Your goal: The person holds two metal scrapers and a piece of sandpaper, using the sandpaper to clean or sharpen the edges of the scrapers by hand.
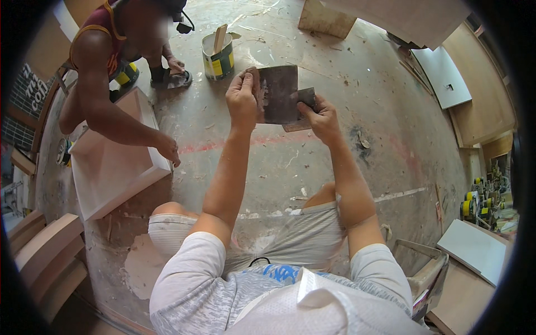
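Out in front of me, above the floor, my left hand (pixel 242 101) pinches the left edge of a dark, worn sheet of sandpaper (pixel 280 95) with pale scuffed patches. My right hand (pixel 322 120) is closed on a smaller dark piece of sandpaper (pixel 305 96), its thumb lying across the front. The two pieces overlap at the large sheet's right side; whether they are joined cannot be made out. A brownish edge (pixel 296 127) shows below them. The fingers behind the sheets are partly hidden.
At left, a co-worker (pixel 106 84) leans over a white open box (pixel 120 181). A can (pixel 218 62) holding a wooden stick stands ahead. Curved wooden pieces (pixel 47 251) lie at lower left. White panels (pixel 444 75), a tray (pixel 427 265) and more cans (pixel 472 205) are at right.
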Tool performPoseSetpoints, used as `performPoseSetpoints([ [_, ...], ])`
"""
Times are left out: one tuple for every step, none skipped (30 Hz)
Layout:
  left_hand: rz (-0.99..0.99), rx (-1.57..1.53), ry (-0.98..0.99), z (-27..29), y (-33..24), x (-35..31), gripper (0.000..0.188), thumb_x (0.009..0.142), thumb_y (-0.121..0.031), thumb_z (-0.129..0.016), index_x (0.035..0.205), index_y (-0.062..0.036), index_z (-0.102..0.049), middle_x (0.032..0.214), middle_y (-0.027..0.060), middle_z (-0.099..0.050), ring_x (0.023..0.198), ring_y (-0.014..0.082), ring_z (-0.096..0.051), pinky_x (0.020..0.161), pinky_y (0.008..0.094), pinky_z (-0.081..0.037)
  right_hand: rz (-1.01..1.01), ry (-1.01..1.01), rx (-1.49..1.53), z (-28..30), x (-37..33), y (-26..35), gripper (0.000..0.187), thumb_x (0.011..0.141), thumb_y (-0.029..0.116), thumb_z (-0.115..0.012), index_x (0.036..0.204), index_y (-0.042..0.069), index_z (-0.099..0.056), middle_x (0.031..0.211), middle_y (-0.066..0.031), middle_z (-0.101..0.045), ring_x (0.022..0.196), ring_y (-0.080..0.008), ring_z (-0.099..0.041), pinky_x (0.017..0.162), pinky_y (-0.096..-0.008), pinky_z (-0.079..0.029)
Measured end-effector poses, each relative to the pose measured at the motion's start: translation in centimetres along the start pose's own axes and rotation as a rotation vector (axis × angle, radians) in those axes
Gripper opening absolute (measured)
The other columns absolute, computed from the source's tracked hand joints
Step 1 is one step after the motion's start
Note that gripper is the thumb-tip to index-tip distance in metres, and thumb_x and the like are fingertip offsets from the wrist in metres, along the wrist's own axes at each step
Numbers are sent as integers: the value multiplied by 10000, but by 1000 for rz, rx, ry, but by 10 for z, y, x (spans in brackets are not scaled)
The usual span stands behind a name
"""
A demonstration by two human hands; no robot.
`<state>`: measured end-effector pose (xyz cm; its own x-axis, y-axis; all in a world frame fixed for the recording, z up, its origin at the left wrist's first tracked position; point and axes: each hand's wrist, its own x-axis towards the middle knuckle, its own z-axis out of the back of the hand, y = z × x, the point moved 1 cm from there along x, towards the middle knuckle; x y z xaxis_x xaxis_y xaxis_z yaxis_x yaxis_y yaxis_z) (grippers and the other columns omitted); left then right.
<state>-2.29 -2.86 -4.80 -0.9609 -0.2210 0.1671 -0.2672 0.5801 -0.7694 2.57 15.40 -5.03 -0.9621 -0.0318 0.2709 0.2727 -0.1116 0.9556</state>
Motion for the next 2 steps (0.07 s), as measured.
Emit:
performPoseSetpoints([
  [57, 47, 24, 7, 1, 4, 232, 952, -144, -517, 1105, 8, -601, 954, 9, -624, 811, 54, -565, 696, 171, -451, -33, 10, 43, 3, -1, 0, 217, 860, 45, -624, 1070, -7, -606, 958, -90, -681, 848, -132, -623, 786, -270, -498],
  [87, 22, 68, 14, 1, 8, 282, 945, -135, -526, 1181, 11, -576, 995, 31, -627, 846, 61, -572, 758, 196, -463, -67, 24, 89, 1, -2, 13, 219, 865, 55, -622, 1075, -6, -605, 983, -91, -682, 874, -141, -628, 814, -270, -497],
])
